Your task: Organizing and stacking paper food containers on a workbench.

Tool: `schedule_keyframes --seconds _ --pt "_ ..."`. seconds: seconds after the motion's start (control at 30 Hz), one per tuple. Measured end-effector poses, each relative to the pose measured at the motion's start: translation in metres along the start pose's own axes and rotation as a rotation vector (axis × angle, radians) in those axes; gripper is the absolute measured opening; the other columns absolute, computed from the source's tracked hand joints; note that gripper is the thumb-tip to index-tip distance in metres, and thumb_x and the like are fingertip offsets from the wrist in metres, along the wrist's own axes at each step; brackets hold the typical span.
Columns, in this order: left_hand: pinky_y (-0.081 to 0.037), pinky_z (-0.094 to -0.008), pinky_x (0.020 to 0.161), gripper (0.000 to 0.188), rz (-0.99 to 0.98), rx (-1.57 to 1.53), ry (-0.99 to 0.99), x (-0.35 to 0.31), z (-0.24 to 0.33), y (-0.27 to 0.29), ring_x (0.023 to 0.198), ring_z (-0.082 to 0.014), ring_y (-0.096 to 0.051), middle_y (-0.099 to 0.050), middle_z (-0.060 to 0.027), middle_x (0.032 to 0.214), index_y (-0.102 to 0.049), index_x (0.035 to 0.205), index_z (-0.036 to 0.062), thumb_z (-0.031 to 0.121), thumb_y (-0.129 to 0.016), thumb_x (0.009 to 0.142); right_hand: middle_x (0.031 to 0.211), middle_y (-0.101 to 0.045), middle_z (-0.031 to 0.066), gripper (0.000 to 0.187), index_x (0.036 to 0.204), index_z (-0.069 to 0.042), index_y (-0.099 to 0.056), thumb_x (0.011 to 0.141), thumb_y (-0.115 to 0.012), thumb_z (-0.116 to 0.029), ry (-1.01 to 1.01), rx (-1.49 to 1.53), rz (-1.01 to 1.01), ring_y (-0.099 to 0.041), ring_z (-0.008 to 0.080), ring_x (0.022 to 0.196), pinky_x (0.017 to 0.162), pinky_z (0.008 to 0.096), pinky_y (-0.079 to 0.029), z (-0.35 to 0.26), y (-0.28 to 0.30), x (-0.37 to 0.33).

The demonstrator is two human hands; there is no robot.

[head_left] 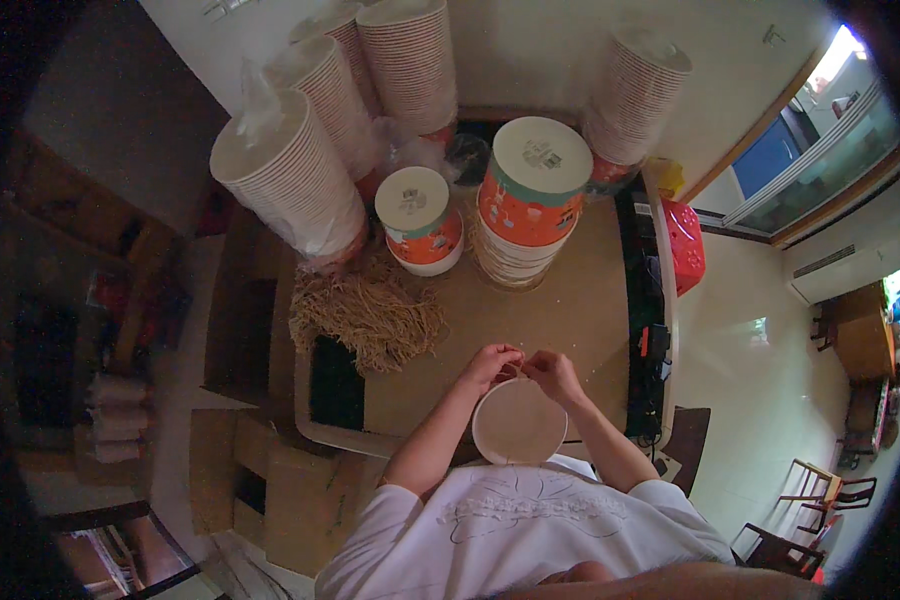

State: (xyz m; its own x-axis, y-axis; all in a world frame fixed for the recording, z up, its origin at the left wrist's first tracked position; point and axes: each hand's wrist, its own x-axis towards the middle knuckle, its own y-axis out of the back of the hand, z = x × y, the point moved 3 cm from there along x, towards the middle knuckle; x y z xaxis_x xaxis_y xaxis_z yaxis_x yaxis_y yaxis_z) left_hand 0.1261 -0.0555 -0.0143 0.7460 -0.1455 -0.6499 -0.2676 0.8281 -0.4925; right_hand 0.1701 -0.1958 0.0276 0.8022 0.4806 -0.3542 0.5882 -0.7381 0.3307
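A round white paper bucket rests against my front, and I look into its open mouth. At its far rim my left hand has its fingers closed in a pinch on a thin tan cord. My right hand sits just beside it, its fingers pinched at the same rim; the cord seems to run into them, but the fingertips hide its end. Beyond my left hand a tangled heap of tan cords spreads over the table's left side.
Upside-down orange and white buckets stand on the brown tabletop: a short stack and a taller stack. Tall plastic-wrapped bucket stacks line the back. A red plastic basket adjoins the right edge; cardboard boxes lie lower left.
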Motion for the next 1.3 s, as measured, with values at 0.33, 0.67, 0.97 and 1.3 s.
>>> schedule_keyframes --seconds 0.33,0.67,0.97,1.3 --pt "-0.047 -0.0249 0.057 0.011 -0.042 0.036 -0.015 -0.004 0.001 -0.007 0.061 -0.0117 -0.056 -0.059 -0.0028 0.073 -0.060 0.082 0.0046 0.014 -0.059 0.077 0.064 -0.060 0.0055 0.012 0.077 -0.001 -0.060 0.073 -0.062 -0.012 0.009 -0.104 0.022 -0.054 0.0084 0.061 0.055 0.0245 -0.044 -0.011 0.005 -0.006" --pt "-0.046 -0.0238 0.054 0.008 0.107 0.218 -0.147 -0.006 0.007 -0.013 0.059 -0.0109 -0.055 -0.058 -0.0019 0.070 -0.059 0.080 0.0054 0.012 -0.060 0.075 0.066 -0.059 0.0046 0.009 0.076 -0.001 -0.057 0.072 -0.062 -0.008 0.036 -0.048 0.055 -0.054 0.0082 0.062 0.056 0.0238 -0.044 -0.010 0.003 -0.006" --pt "-0.048 -0.0255 0.064 0.022 0.022 0.225 -0.215 -0.015 0.011 -0.019 0.074 -0.0122 -0.057 -0.059 -0.0036 0.084 -0.055 0.094 0.0037 0.000 -0.060 0.072 0.065 -0.058 0.0048 0.006 0.075 0.000 -0.057 0.072 -0.060 -0.004 0.066 0.083 0.053 -0.054 0.0087 0.061 0.056 0.0232 -0.044 0.002 0.003 -0.006" --pt "-0.048 -0.0258 0.066 0.030 0.026 0.280 -0.240 -0.018 0.009 -0.016 0.077 -0.0133 -0.056 -0.058 -0.0056 0.084 -0.051 0.100 0.0042 -0.004 -0.056 0.072 0.065 -0.057 0.0036 0.004 0.076 0.001 -0.058 0.075 -0.055 -0.002 0.050 0.054 -0.003 -0.052 0.0093 0.059 0.054 0.0230 -0.042 0.005 0.005 -0.007"
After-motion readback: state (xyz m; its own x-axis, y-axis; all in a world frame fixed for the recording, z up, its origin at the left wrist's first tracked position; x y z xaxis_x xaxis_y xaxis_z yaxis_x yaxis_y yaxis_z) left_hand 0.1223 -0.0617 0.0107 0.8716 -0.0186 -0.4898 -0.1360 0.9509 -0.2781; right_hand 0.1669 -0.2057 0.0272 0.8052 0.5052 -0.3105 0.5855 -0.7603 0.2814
